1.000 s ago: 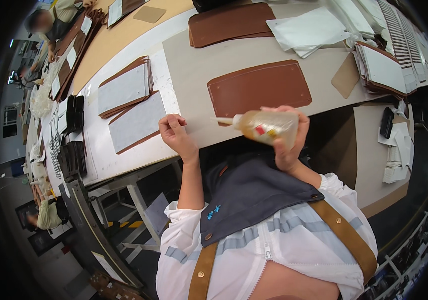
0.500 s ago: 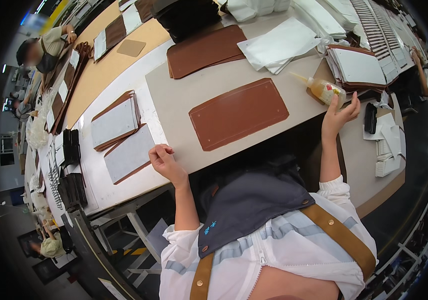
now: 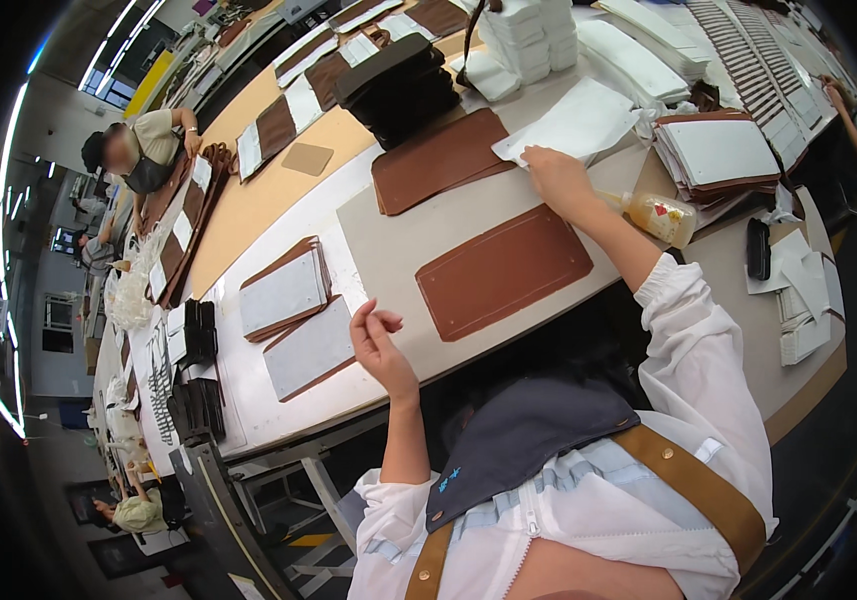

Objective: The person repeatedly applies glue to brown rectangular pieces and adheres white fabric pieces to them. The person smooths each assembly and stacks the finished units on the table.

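Note:
My right hand [image 3: 560, 182] reaches across to the loose white sheets [image 3: 573, 122], its fingers bent and closed on their near left corner. Beneath my right forearm, a brown leather panel [image 3: 504, 272] with pale lines along its edges lies flat on the grey board. A clear bottle of yellowish liquid [image 3: 660, 218] lies on its side right of that forearm, its thin nozzle partly behind the arm. My left hand [image 3: 380, 348] hovers at the table's front edge, loosely curled, fingers somewhat apart and nothing in them. Beside it are brown panels with white sheets on top [image 3: 310, 350].
A stack of brown panels [image 3: 438, 160] sits behind the middle panel, with black pieces [image 3: 398, 90] piled beyond. White-topped panels [image 3: 718, 155] are stacked at the right, near a black case [image 3: 757, 248]. Another person [image 3: 148, 150] works at the far left.
My right hand has left the bottle and moved forward and left to the white sheets. My left hand has loosened from a tighter curl. The whole view has shifted.

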A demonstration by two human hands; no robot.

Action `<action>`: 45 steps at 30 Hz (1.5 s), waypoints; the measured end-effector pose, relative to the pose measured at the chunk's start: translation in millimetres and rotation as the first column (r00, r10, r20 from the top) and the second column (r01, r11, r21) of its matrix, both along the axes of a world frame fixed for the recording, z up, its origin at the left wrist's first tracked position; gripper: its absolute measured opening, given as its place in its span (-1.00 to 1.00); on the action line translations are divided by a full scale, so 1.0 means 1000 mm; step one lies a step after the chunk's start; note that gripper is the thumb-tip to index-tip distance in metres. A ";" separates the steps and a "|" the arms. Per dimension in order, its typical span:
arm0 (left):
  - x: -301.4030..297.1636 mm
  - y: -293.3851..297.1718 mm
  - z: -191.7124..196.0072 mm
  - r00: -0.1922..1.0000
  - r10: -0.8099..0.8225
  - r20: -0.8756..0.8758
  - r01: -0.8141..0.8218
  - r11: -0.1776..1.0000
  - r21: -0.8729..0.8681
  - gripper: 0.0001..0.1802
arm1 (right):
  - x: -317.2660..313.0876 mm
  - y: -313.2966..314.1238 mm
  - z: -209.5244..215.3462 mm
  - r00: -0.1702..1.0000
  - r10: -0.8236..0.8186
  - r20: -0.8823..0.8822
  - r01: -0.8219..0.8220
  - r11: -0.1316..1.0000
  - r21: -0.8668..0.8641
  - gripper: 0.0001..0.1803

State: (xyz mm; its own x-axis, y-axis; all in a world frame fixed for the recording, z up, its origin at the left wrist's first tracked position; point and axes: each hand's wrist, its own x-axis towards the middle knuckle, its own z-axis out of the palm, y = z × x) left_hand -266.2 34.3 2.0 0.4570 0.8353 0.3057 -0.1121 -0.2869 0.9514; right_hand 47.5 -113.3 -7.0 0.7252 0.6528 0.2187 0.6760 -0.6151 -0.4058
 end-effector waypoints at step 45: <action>0.022 0.058 0.088 0.853 -0.274 -0.444 0.245 0.962 -0.124 -0.63 | -0.107 -0.062 0.051 0.408 0.552 -0.728 0.385 0.618 0.685 -0.85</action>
State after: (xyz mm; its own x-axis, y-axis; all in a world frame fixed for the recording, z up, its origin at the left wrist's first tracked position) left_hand -244.5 92.8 89.9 0.7352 0.6770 -0.0349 0.2724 -0.2479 0.9297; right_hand -59.2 -175.0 43.8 0.7285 0.6813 -0.0719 -0.2971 0.2197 -0.9292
